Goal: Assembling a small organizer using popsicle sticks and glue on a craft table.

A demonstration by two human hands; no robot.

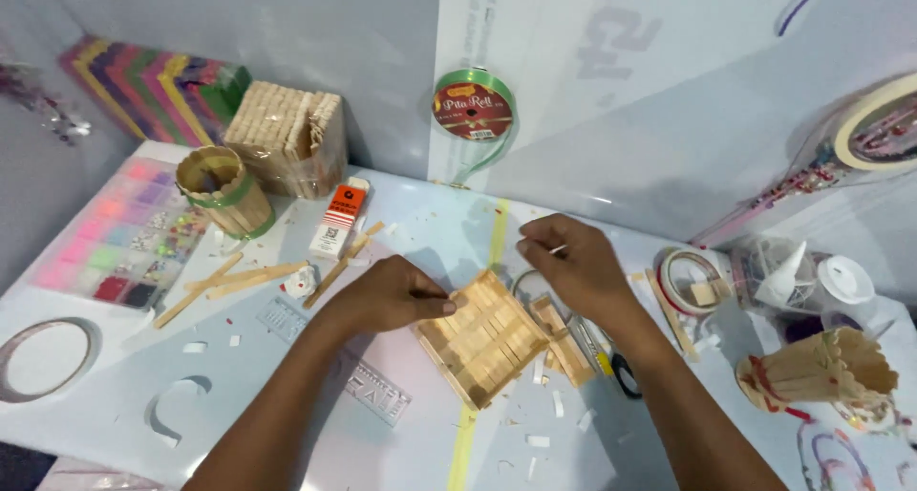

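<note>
A flat panel of glued wooden craft sticks point(484, 338) lies tilted on the white table point(401, 453) in front of me. My left hand point(387, 295) rests palm down with its fingertips pressing the panel's upper left edge. My right hand point(573, 262) hovers just above and right of the panel, with finger and thumb pinched on a small thin white strip point(557, 249). A smaller piece of joined sticks point(564, 343) lies against the panel's right side, partly under my right wrist.
Loose sticks point(239, 281), an orange and white glue box point(339, 222), a stick cup point(227, 193), a bagged stick bundle point(289, 136) and a bead organiser point(115, 233) sit left. A clear ruler point(377, 391), tape rolls point(688, 276), scissors point(621, 372) and another stick cup point(821, 369) lie nearby.
</note>
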